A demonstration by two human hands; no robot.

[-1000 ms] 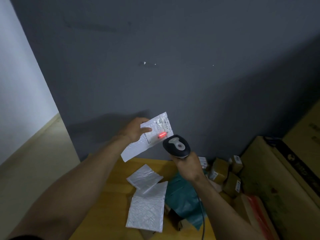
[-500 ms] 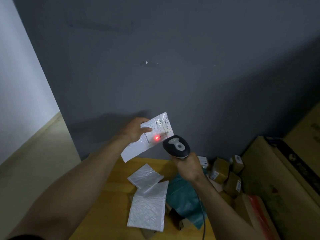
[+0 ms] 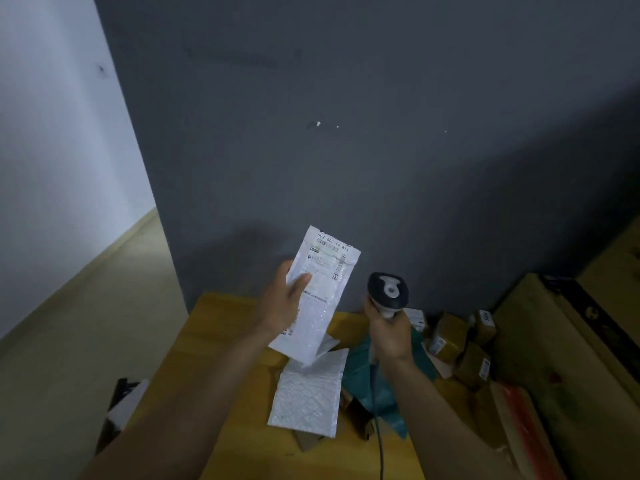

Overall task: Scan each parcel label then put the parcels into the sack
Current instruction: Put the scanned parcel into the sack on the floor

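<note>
Left hand point(image 3: 282, 304) pinches the parcel point(image 3: 323, 271); right hand point(image 3: 389, 336) grips the scanner point(image 3: 388, 289). Held by one edge, the parcel could slip free.

left hand point(image 3: 282, 303): bare | right hand point(image 3: 389, 332): bare | left forearm point(image 3: 194, 393), right forearm point(image 3: 440, 410): bare to frame edge

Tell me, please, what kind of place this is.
Probably a parcel sorting or storage room. The right hand grips a barcode scanner, the left hand holds a labelled white parcel, and small brown boxes are piled by the grey wall.
</note>
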